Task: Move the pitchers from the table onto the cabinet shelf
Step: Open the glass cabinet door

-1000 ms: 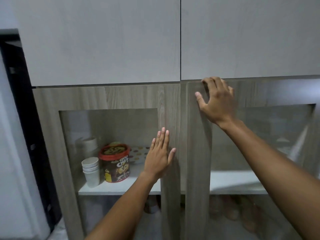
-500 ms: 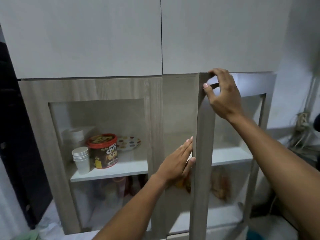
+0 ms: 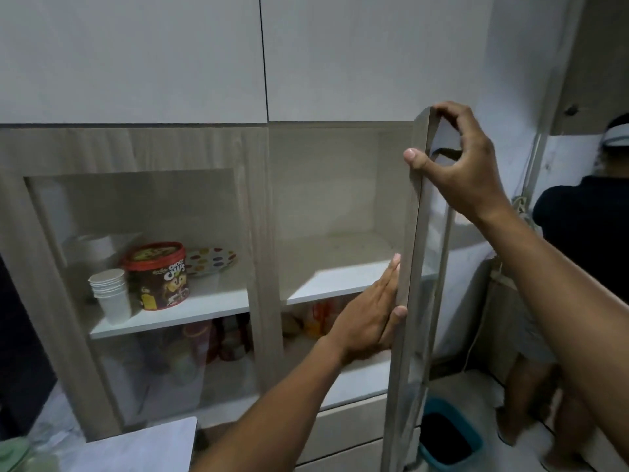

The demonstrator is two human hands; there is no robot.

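Observation:
The wood-framed glass cabinet door (image 3: 411, 233) on the right stands swung out, edge-on to me. My right hand (image 3: 459, 172) grips its top corner, thumb on the near edge and fingers curled over the top. My left hand (image 3: 367, 321) lies flat on the door's inner face lower down, with the thumb hooked around the edge. Behind the door, the white cabinet shelf (image 3: 340, 267) is bare. No pitcher is clearly in view; a pale green object (image 3: 13, 454) shows at the bottom left corner, beside the table (image 3: 136, 447).
The left glass door (image 3: 258, 216) is closed, with a stack of paper cups (image 3: 110, 294), a red-lidded snack tub (image 3: 158, 275) and a dotted plate (image 3: 211, 260) behind it. Items crowd the lower shelf. A person (image 3: 585, 250) stands at right near a blue bin (image 3: 449, 437).
The right door has swung from closed to wide open, pulled by my right hand at its top. My left hand moved from the left door's frame onto the open door's edge.

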